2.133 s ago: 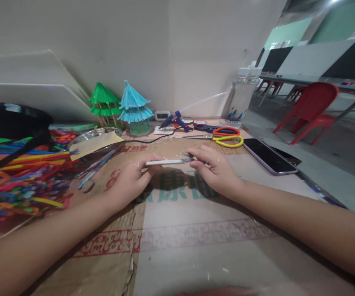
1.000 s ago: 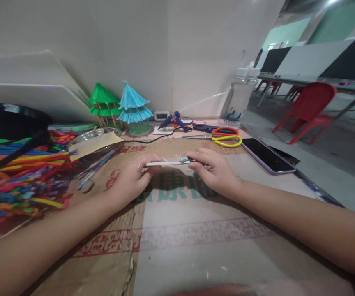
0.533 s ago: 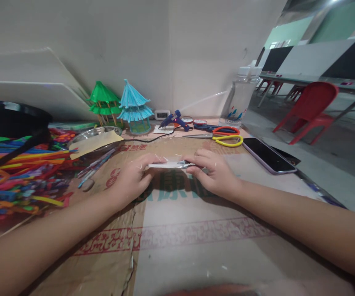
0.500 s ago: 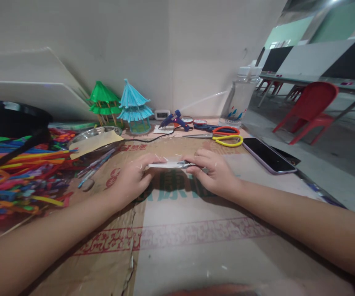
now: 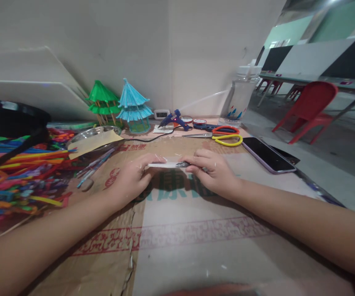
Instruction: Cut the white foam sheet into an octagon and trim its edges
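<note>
My left hand (image 5: 131, 174) is closed on a thin, flat white piece (image 5: 162, 165), pinching its left end between thumb and fingers. The piece is seen edge-on, level and just above the cardboard. My right hand (image 5: 213, 170) is closed on a small dark tool with a pointed metal tip (image 5: 181, 164). That tip lies at the white piece's right end and seems to touch it. Fingers cover the rest of the tool, so its exact kind does not show. Beneath both hands is printed cardboard (image 5: 103, 267), partly under a translucent sheet (image 5: 196, 267).
Colourful pipe cleaners (image 5: 20, 181) pile up at left, by a metal bowl (image 5: 85, 133). Behind stand a green model pavilion (image 5: 102, 98), a blue one (image 5: 134, 102), a blue glue gun (image 5: 175, 118) and a bottle (image 5: 238, 96). Scissors (image 5: 227, 135) and a phone (image 5: 266, 154) lie right.
The tool's metal tip has shifted slightly left along the white piece. Both hands otherwise keep nearly the same place and grip.
</note>
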`<move>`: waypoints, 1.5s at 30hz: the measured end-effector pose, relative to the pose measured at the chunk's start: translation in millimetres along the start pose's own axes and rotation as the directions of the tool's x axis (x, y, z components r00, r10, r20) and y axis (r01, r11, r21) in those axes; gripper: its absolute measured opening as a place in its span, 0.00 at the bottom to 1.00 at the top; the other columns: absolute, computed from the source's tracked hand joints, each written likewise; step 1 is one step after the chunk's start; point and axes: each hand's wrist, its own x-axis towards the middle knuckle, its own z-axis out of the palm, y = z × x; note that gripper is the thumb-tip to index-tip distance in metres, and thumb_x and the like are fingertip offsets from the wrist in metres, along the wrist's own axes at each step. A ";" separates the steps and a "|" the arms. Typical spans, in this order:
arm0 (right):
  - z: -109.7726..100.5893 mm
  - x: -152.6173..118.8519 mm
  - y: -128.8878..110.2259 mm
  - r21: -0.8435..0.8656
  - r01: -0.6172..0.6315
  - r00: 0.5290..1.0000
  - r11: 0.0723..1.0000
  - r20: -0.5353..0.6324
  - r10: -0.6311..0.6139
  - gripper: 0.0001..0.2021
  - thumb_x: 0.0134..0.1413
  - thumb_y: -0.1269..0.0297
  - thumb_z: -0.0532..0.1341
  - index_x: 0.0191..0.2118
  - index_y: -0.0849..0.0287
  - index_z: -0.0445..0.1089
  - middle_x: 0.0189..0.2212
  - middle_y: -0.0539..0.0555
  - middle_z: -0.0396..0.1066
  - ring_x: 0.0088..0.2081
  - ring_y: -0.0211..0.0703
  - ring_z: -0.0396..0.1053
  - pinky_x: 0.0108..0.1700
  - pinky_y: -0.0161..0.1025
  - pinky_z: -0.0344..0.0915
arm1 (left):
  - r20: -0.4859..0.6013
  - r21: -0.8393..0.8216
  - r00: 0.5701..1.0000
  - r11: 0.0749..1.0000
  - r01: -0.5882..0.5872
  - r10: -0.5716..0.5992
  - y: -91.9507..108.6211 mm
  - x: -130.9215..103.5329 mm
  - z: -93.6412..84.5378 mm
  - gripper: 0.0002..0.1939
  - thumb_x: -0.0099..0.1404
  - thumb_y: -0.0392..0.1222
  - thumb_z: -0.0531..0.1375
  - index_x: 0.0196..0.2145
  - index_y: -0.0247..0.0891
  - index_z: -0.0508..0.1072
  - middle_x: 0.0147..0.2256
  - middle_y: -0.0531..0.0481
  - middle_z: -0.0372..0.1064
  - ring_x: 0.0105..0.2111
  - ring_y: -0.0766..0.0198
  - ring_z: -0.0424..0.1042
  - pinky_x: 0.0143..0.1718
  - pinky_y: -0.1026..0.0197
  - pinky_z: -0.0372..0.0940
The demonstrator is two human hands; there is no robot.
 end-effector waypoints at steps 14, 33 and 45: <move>1.7 -1.2 1.7 0.002 -0.058 0.997 0.998 -0.044 0.058 0.15 0.66 0.59 0.56 0.46 0.62 0.75 0.29 0.54 0.70 0.32 0.42 0.66 0.35 0.38 0.61 | -0.031 0.011 0.999 1.000 0.011 -0.011 -0.6 -0.3 0.9 0.14 0.66 0.33 0.52 0.45 0.41 0.74 0.45 0.47 0.76 0.48 0.56 0.74 0.52 0.53 0.66; -1.2 1.4 -6.9 -0.061 0.031 0.999 0.998 0.045 -0.029 0.18 0.69 0.56 0.52 0.49 0.62 0.75 0.28 0.54 0.68 0.31 0.41 0.64 0.33 0.37 0.58 | -0.018 0.085 0.996 0.993 -0.085 0.087 -5.1 -3.5 4.3 0.14 0.66 0.33 0.53 0.47 0.38 0.73 0.45 0.46 0.77 0.47 0.57 0.75 0.50 0.55 0.68; -1.0 1.5 -7.1 -0.029 -0.005 0.999 1.000 0.038 0.007 0.16 0.69 0.59 0.53 0.46 0.61 0.75 0.27 0.53 0.67 0.30 0.41 0.64 0.33 0.37 0.58 | 0.018 0.084 0.999 0.996 -0.039 0.038 -2.9 -1.5 3.1 0.15 0.66 0.35 0.52 0.47 0.40 0.74 0.45 0.45 0.77 0.47 0.55 0.75 0.50 0.52 0.69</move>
